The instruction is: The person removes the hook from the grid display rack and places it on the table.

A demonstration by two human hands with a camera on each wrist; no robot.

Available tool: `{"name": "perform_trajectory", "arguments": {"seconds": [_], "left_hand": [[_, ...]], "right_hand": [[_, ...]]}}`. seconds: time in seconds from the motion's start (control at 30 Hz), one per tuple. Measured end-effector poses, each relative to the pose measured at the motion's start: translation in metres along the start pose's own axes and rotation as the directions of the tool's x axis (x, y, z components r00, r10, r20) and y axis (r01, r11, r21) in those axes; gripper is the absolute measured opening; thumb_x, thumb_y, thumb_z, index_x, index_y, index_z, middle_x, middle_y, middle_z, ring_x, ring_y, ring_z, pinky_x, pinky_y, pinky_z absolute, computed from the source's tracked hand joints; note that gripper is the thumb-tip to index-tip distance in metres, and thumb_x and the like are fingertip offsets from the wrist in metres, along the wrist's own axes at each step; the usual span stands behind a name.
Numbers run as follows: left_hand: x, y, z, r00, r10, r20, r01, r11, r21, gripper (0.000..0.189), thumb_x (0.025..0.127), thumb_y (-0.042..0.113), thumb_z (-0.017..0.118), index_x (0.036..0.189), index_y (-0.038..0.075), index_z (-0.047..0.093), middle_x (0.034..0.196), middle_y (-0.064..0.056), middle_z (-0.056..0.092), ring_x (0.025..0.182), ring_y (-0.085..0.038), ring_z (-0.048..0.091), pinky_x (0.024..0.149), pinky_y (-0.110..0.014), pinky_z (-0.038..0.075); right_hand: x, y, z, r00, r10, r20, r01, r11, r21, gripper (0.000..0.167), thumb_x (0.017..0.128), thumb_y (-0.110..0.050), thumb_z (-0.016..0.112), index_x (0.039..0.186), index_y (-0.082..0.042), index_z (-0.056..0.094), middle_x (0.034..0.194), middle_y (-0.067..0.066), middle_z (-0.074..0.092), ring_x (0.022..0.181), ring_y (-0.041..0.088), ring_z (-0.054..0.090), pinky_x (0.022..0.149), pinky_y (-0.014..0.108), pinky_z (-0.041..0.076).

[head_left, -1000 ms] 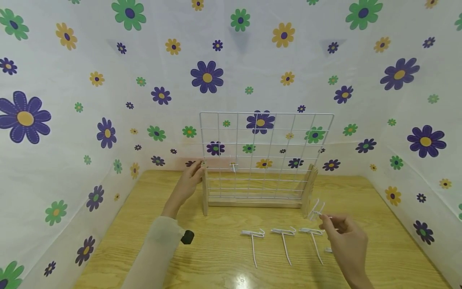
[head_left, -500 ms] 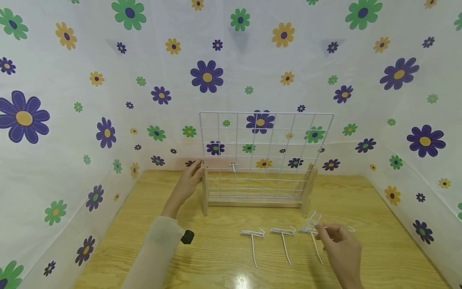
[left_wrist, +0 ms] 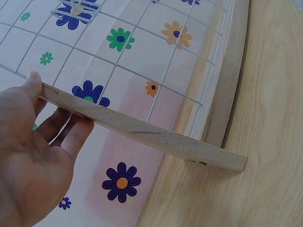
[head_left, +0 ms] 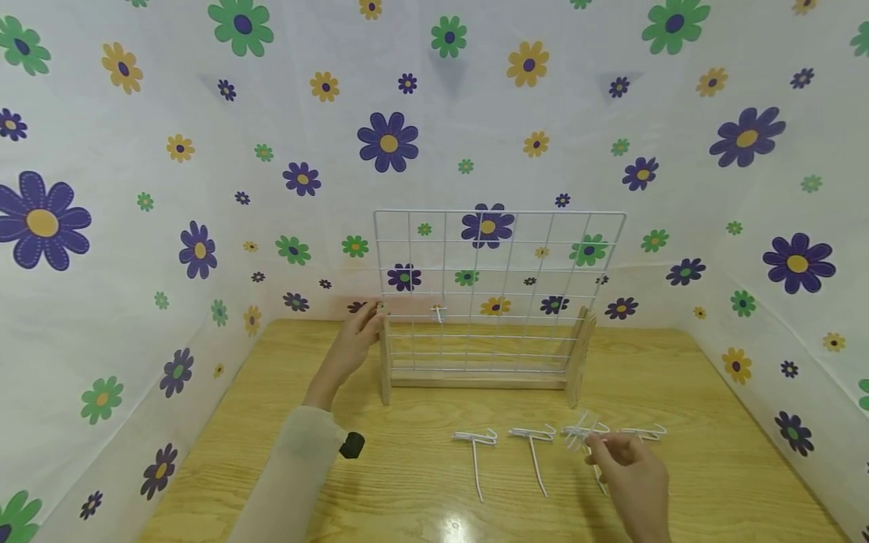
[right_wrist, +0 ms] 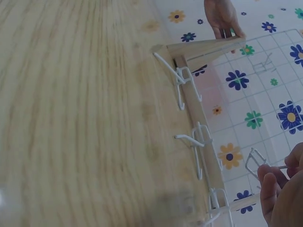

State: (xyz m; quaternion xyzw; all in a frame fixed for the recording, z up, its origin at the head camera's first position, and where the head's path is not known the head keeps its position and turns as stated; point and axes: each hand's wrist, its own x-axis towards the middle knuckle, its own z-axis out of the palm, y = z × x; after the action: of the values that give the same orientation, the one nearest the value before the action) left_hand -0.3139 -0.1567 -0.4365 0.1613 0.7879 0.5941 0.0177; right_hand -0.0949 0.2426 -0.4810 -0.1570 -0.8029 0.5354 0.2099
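My left hand [head_left: 348, 345] grips the left wooden upright [left_wrist: 142, 130] of a stand, thumb on one side and fingers on the other in the left wrist view. The stand bears a white wire grid panel [head_left: 500, 212]. One white wire hook [head_left: 438, 311] hangs on the panel's left part. Between thumb and fingertips my right hand [head_left: 631, 475] pinches another white wire hook [right_wrist: 259, 155], its wire loop pointing away from the fingers. That hook is held over a hook lying on the table, so the two overlap in the head view.
Several white wire hooks lie in a row before the stand, among them a leftmost hook [head_left: 475, 437] and a second hook [head_left: 532, 433]. The rightmost hook [head_left: 645, 432] is partly covered by my right hand. A flower-patterned sheet surrounds the wooden table [head_left: 407, 467].
My right hand has moved left and a little nearer to me with the pinched hook, uncovering part of the rightmost hook. The left hand has stayed on the upright.
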Motion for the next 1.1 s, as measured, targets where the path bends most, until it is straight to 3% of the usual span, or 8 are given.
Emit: {"name": "perform_trajectory", "arguments": {"seconds": [0.3,0.43,0.73,1.1], "left_hand": [[-0.002,0.007,-0.001,1.000,-0.018,0.013,0.018,1.000,-0.009,0.058,0.114,0.030,0.038,0.164,0.004,0.023,0.164,-0.023,0.030,0.147,-0.043,0.035,0.118,-0.049,0.040],[-0.001,0.001,-0.001,1.000,0.003,0.003,-0.003,1.000,-0.001,0.060,0.113,0.035,0.040,0.164,0.006,0.026,0.163,-0.022,0.032,0.146,-0.042,0.038,0.116,-0.047,0.042],[0.000,0.000,-0.001,1.000,0.010,-0.004,-0.010,1.000,-0.007,0.059,0.113,0.036,0.043,0.163,0.008,0.029,0.162,-0.020,0.036,0.145,-0.038,0.041,0.115,-0.044,0.046],[0.001,-0.001,0.000,1.000,0.015,0.000,-0.015,1.000,-0.022,0.057,0.113,0.034,0.041,0.163,0.008,0.029,0.163,-0.020,0.034,0.146,-0.040,0.039,0.115,-0.045,0.044]], "right_hand": [[-0.002,0.007,0.004,0.999,0.040,0.025,-0.041,0.999,0.029,0.018,0.095,-0.010,0.077,0.099,0.004,0.067,0.090,0.003,0.078,0.067,0.010,0.070,0.053,0.023,0.059],[-0.004,0.008,0.005,0.998,0.051,0.030,-0.051,0.999,0.006,0.018,0.095,-0.011,0.077,0.100,0.004,0.068,0.089,0.007,0.077,0.067,0.009,0.070,0.054,0.024,0.060],[-0.007,0.015,0.007,0.981,0.166,0.102,-0.162,0.986,-0.046,0.026,0.098,-0.021,0.075,0.103,0.004,0.067,0.084,0.010,0.077,0.065,0.017,0.069,0.056,0.024,0.058],[-0.009,0.023,0.012,0.978,0.164,0.126,-0.159,0.986,-0.054,0.026,0.098,-0.018,0.073,0.105,0.006,0.066,0.091,0.014,0.077,0.065,0.015,0.070,0.055,0.024,0.060]]}}
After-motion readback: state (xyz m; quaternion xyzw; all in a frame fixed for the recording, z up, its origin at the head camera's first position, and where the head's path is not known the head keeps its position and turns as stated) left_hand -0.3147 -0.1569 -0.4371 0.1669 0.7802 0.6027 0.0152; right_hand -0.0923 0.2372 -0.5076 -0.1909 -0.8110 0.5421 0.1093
